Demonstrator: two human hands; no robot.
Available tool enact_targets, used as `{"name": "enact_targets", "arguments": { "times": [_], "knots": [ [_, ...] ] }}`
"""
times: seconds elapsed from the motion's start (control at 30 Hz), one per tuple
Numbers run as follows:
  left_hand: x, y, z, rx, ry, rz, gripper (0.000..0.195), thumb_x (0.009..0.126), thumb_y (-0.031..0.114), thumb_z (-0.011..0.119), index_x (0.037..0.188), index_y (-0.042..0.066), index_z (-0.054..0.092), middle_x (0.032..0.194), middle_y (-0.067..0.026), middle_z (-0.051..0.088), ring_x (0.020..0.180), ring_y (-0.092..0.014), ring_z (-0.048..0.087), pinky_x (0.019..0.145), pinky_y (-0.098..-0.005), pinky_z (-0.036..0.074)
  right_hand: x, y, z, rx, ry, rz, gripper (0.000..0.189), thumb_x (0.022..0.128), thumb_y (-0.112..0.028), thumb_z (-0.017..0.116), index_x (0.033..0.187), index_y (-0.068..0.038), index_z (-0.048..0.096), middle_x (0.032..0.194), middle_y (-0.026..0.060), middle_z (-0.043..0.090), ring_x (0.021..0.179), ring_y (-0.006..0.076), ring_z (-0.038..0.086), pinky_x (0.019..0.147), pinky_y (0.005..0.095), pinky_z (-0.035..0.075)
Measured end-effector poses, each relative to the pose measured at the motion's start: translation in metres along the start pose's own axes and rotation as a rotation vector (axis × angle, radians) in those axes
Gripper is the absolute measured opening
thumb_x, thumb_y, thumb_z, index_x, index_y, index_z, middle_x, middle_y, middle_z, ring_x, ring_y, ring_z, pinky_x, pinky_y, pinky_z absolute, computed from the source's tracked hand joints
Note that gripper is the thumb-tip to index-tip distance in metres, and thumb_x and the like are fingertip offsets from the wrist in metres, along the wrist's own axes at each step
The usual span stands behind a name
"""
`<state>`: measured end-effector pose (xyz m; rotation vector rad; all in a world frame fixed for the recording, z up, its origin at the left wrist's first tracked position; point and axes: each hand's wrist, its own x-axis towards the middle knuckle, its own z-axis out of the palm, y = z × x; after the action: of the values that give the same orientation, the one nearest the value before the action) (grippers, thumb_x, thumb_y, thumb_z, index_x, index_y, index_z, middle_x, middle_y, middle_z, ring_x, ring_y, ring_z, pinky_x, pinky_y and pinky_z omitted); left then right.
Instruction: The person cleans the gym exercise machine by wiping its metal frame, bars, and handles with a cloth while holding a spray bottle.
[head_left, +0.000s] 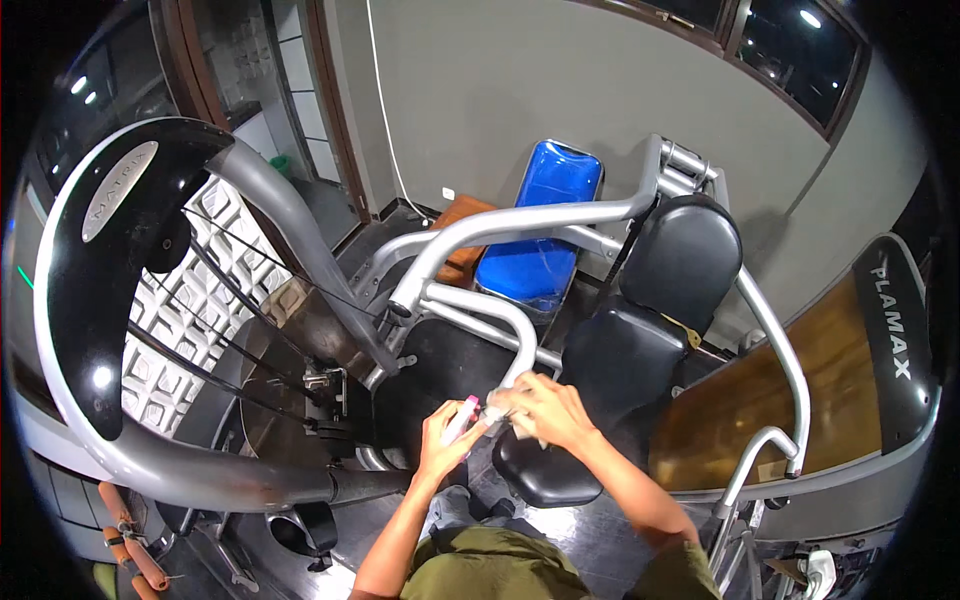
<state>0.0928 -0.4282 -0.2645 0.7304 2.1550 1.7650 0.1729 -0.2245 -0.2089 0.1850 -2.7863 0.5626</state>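
Note:
My left hand (444, 442) is closed around a small white bottle (459, 422) with a pink top. Close to it, my right hand (553, 409) holds a crumpled pale cloth (500, 405), blurred. The cloth is by the lower end of a silver tubular handle (523, 337); whether it touches the tube, I cannot tell. Beyond and below my right hand is the exercise machine's black padded seat (551, 472), and its black backrest (681, 240) stands farther away.
A machine frame (82, 315) with black cables curves along the left. On the right stands an amber panel (765, 405). Against the grey wall (480, 97) leans a blue padded bench (525, 274) beside a brown wooden piece (457, 255). Orange rollers (142, 562) lie lower left.

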Motion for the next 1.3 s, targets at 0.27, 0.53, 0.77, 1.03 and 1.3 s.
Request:
{"name": "enact_targets", "arguments": {
  "times": [0.27, 0.53, 0.77, 1.03, 1.3],
  "knots": [
    [-0.011, -0.012, 0.015, -0.074, 0.1, 0.032, 0.023, 0.081, 0.011, 0.081, 0.091, 0.001, 0.062, 0.087, -0.0022, 0.067, 0.066, -0.004, 0.053, 0.058, -0.0232, 0.043, -0.014, -0.012, 0.063, 0.38, 0.706, 0.447, 0.034, 0.077, 0.007, 0.067, 0.108, -0.006, 0.073, 0.106, 0.0157, 0.066, 0.097, 0.0313, 0.069, 0.083, 0.0344, 0.054],
    [-0.014, -0.006, 0.014, -0.056, 0.113, -0.049, 0.024, 0.083, 0.015, 0.08, 0.092, 0.001, 0.062, 0.095, -0.0071, 0.072, 0.078, -0.007, 0.058, 0.071, -0.0243, 0.047, -0.019, -0.016, 0.079, 0.632, 0.765, 0.405, 0.027, 0.083, 0.004, 0.062, 0.109, -0.002, 0.068, 0.104, 0.0129, 0.068, 0.096, 0.0237, 0.068, 0.084, 0.0327, 0.051],
    [-0.013, -0.015, 0.023, -0.098, 0.178, 0.032, 0.024, 0.082, 0.014, 0.081, 0.09, 0.001, 0.062, 0.093, -0.0074, 0.072, 0.079, -0.007, 0.059, 0.072, -0.0248, 0.048, 0.006, 0.021, 0.096, 1.027, 0.897, 0.604, 0.022, 0.097, -0.021, 0.066, 0.109, -0.003, 0.062, 0.093, 0.0017, 0.065, 0.086, 0.0099, 0.057, 0.079, 0.0278, 0.047],
    [-0.015, -0.015, 0.019, -0.08, 0.173, -0.003, 0.021, 0.083, 0.012, 0.079, 0.089, 0.001, 0.062, 0.085, -0.0064, 0.07, 0.078, -0.008, 0.062, 0.071, -0.0256, 0.05, -0.035, -0.04, 0.135, 1.144, 0.724, 0.708, 0.017, 0.095, -0.016, 0.065, 0.106, -0.004, 0.058, 0.09, 0.0008, 0.059, 0.085, 0.0099, 0.054, 0.078, 0.0281, 0.046],
    [-0.011, -0.017, 0.02, -0.114, 0.13, 0.039, 0.023, 0.083, 0.012, 0.08, 0.087, 0.004, 0.059, 0.076, 0.0019, 0.062, 0.059, -0.003, 0.051, 0.054, -0.0213, 0.041, 0.0, -0.012, 0.1, 1.05, 0.915, 0.709, 0.016, 0.096, -0.012, 0.064, 0.106, -0.002, 0.06, 0.093, 0.0033, 0.063, 0.085, 0.011, 0.056, 0.079, 0.0286, 0.047]
  ]
}}
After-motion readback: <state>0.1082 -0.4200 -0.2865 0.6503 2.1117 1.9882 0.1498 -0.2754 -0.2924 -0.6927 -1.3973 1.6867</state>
